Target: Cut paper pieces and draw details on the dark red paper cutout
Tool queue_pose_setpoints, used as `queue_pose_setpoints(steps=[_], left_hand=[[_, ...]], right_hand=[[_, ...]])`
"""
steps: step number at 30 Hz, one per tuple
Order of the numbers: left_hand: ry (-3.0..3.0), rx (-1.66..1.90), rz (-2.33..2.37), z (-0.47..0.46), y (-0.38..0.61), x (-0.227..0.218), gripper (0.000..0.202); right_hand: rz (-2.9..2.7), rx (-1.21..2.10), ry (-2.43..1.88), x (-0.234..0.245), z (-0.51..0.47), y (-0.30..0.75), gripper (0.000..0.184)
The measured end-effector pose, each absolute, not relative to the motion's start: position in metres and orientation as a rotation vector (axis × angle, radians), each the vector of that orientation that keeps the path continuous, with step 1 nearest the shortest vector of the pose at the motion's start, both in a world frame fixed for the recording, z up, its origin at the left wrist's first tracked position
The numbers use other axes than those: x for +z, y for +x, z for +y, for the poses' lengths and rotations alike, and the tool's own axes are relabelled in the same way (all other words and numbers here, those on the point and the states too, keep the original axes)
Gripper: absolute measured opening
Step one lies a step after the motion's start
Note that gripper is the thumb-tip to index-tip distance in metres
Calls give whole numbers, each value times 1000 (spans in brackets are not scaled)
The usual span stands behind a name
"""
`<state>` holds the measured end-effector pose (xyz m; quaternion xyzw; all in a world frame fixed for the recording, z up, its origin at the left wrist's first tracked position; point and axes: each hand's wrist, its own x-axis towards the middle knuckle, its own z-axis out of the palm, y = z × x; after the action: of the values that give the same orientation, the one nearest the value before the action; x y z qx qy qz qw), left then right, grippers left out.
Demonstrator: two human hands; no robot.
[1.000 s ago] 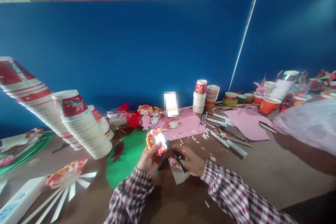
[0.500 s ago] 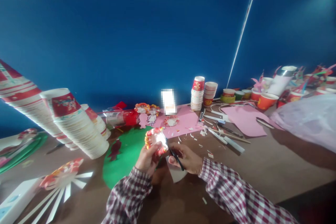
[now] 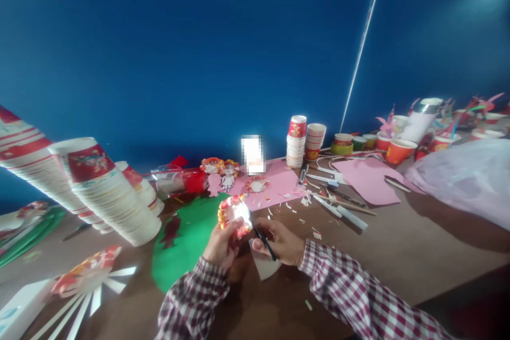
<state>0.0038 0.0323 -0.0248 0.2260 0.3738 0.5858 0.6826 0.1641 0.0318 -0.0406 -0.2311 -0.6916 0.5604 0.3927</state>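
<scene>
Pinched in my left hand (image 3: 223, 241) is a paper cup cut-out (image 3: 226, 213), its curled red, orange and white strips forming a rim round a pale middle that glares in the light. My right hand (image 3: 282, 241) is closed round a pair of dark scissors (image 3: 266, 244). Their tip meets the right edge of the cut-out; the blades are hard to make out in the glare. Below the hands lies a pale scrap of paper (image 3: 263, 265). Green paper (image 3: 179, 260) with a dark red fish-shaped cut-out (image 3: 171, 231) lies to the left.
Tall stacks of paper cups (image 3: 107, 191) lean at the left, near a cup cut into strips (image 3: 85, 276). Pink paper (image 3: 279, 175), smaller cup stacks (image 3: 295, 143) and pens (image 3: 353, 218) lie beyond my hands. A plastic bag (image 3: 462, 186) and decorated cups (image 3: 399, 152) stand right.
The view has shifted slightly, so the surroundings sit a little further left. Both hands keep their hold on the cut-out and the scissors, with hardly any visible movement.
</scene>
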Motion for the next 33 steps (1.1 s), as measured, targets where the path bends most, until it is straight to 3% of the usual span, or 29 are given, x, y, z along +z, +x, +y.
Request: queue_pose_setpoints(steps=[24,33], left_hand=[[437,1293,842,31,5,-23,34],[405,1263,865,31,6,-23,23]], right_hand=[[-1688,1414,-657,-39,26,162,37],[-1607,1483,-631,-35,22,157,40]])
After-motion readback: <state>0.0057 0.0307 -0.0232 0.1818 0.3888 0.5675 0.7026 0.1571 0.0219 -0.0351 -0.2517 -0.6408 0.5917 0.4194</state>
